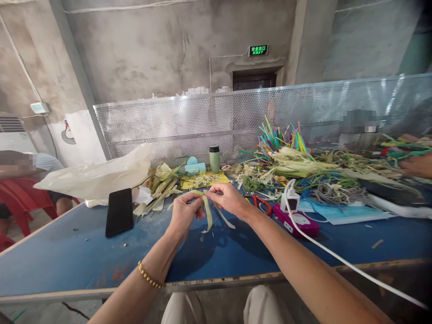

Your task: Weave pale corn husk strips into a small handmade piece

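Observation:
Over the blue table (pixel 135 265), both hands meet on pale green strips of corn husk (pixel 209 218). My left hand (pixel 186 208) pinches the husk between thumb and fingers. Its wrist wears a gold bead bracelet. My right hand (pixel 225 198) closes its fingertips on the husk at the top, close beside the left fingers. Two strip ends hang below the hands, one broad and one narrow that slants right. The exact grip point is partly hidden by the fingers. Behind the hands lies a yellow sheet (pixel 221 177) with husk scraps.
A black phone (pixel 119 212) and a plastic bag (pixel 97 173) lie left. Right are red-handled scissors (pixel 264 204), a purple box (pixel 308 225), a charger with white cable (pixel 290 202), husks (pixel 293 162) and colored stems. A green bottle (pixel 214 159) stands behind. Another person's hand (pixel 418 164) shows far right.

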Demonstrator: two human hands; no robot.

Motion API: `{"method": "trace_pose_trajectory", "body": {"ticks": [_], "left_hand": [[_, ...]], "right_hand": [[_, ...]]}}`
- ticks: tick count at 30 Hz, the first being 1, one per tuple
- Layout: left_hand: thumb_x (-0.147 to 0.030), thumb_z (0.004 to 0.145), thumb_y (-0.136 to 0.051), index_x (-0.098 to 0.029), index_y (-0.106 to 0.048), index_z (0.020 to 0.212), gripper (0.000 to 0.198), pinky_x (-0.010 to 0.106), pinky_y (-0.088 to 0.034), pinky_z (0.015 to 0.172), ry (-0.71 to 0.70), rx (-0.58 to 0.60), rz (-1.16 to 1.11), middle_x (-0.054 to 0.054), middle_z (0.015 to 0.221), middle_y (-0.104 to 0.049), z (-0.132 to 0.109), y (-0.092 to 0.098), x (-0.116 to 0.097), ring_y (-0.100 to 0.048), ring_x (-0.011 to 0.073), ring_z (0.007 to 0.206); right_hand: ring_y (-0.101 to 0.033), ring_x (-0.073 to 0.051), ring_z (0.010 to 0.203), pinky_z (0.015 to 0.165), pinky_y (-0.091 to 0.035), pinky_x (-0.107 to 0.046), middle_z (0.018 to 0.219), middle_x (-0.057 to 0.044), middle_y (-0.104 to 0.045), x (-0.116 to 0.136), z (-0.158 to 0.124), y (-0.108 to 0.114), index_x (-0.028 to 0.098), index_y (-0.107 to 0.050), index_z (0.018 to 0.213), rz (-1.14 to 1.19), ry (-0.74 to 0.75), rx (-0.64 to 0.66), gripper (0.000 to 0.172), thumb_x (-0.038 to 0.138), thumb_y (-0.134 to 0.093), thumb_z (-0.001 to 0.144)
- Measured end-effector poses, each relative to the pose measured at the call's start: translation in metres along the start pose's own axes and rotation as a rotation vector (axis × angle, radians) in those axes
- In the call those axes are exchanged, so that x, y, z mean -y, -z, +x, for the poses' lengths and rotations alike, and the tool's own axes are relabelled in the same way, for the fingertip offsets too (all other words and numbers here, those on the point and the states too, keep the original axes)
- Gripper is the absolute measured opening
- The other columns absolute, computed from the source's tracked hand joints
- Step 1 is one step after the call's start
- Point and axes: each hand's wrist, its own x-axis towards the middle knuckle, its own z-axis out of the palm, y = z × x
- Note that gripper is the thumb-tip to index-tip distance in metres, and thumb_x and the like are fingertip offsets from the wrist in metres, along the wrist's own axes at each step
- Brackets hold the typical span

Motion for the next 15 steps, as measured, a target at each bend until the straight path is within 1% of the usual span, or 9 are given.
{"method": "trace_pose_trajectory", "body": {"ticks": [2, 4, 5, 6, 7, 9, 11, 13, 15], "left_hand": [[-0.035, 0.072, -0.071, -0.014, -0.069, 0.071, 0.021, 0.024, -0.04, 0.045, 0.008, 0.013, -0.019, 0.001, 0.048, -0.061, 0.0, 0.0, 0.0, -0.05, 0.0118, 0.041], [-0.034, 0.071, -0.073, -0.014, -0.068, 0.068, 0.021, 0.025, -0.044, 0.049, 0.003, 0.047, -0.016, 0.002, 0.054, -0.062, -0.001, -0.001, -0.001, -0.054, 0.0128, 0.046], [-0.033, 0.071, -0.073, -0.014, -0.068, 0.067, 0.021, 0.026, -0.045, 0.051, 0.004, 0.081, -0.009, 0.003, 0.056, -0.063, -0.002, -0.002, -0.001, -0.055, 0.0131, 0.048], [-0.033, 0.071, -0.073, -0.013, -0.068, 0.065, 0.021, 0.026, -0.046, 0.053, 0.013, 0.129, 0.0, 0.003, 0.057, -0.063, -0.003, -0.003, -0.002, -0.056, 0.0133, 0.05], [-0.033, 0.072, -0.072, -0.013, -0.068, 0.066, 0.021, 0.026, -0.046, 0.054, 0.028, 0.185, 0.001, 0.003, 0.059, -0.063, -0.004, -0.003, -0.004, -0.057, 0.0136, 0.051], [-0.034, 0.073, -0.072, -0.013, -0.069, 0.068, 0.022, 0.027, -0.046, 0.055, 0.061, 0.297, 0.002, 0.004, 0.063, -0.064, -0.007, -0.005, -0.006, -0.058, 0.0138, 0.052], [-0.035, 0.073, -0.073, -0.012, -0.07, 0.069, 0.023, 0.026, -0.045, 0.055, 0.077, 0.37, 0.019, 0.005, 0.063, -0.064, -0.01, -0.006, -0.008, -0.057, 0.0133, 0.052], [-0.034, 0.074, -0.072, -0.012, -0.071, 0.068, 0.024, 0.025, -0.044, 0.056, 0.069, 0.395, 0.049, 0.004, 0.06, -0.063, -0.011, -0.006, -0.008, -0.055, 0.0124, 0.053], [-0.033, 0.075, -0.071, -0.011, -0.071, 0.067, 0.024, 0.025, -0.044, 0.055, 0.059, 0.399, 0.071, 0.004, 0.057, -0.061, -0.01, -0.006, -0.007, -0.053, 0.0114, 0.052]], "right_hand": [[-0.049, -0.012, 0.061, 0.058, -0.037, -0.025, 0.069, -0.002, -0.06, -0.001, 0.003, 0.005, 0.015, -0.063, 0.074, -0.109, 0.08, -0.081, 0.035, 0.05, -0.064, 0.081], [-0.052, -0.014, 0.068, 0.062, -0.037, -0.026, 0.079, -0.006, -0.063, -0.003, 0.005, 0.012, 0.015, -0.066, 0.075, -0.207, 0.14, -0.206, 0.034, 0.046, -0.061, 0.085], [-0.052, -0.014, 0.069, 0.063, -0.037, -0.027, 0.08, -0.006, -0.063, -0.004, 0.006, 0.016, 0.014, -0.068, 0.076, -0.231, 0.145, -0.233, 0.036, 0.047, -0.058, 0.087], [-0.052, -0.014, 0.068, 0.063, -0.037, -0.027, 0.079, -0.007, -0.063, -0.006, 0.007, 0.019, 0.014, -0.069, 0.076, -0.23, 0.128, -0.217, 0.04, 0.048, -0.055, 0.088], [-0.052, -0.015, 0.068, 0.063, -0.036, -0.027, 0.077, -0.007, -0.064, -0.008, 0.007, 0.021, 0.014, -0.071, 0.077, -0.202, 0.091, -0.155, 0.044, 0.051, -0.052, 0.089], [-0.053, -0.015, 0.066, 0.063, -0.037, -0.027, 0.072, -0.006, -0.064, -0.012, 0.005, 0.023, 0.013, -0.072, 0.077, -0.091, -0.017, 0.056, 0.053, 0.059, -0.05, 0.088], [-0.053, -0.014, 0.064, 0.061, -0.038, -0.027, 0.069, -0.005, -0.064, -0.013, 0.002, 0.022, 0.012, -0.07, 0.073, 0.068, -0.107, 0.259, 0.057, 0.064, -0.052, 0.086], [-0.055, -0.014, 0.065, 0.061, -0.039, -0.027, 0.071, -0.005, -0.065, -0.01, -0.001, 0.019, 0.012, -0.069, 0.073, 0.227, -0.142, 0.356, 0.053, 0.063, -0.059, 0.081], [-0.058, -0.015, 0.07, 0.064, -0.042, -0.026, 0.078, -0.006, -0.068, -0.006, -0.003, 0.016, 0.012, -0.07, 0.082, 0.369, -0.165, 0.358, 0.044, 0.056, -0.069, 0.076]]}}
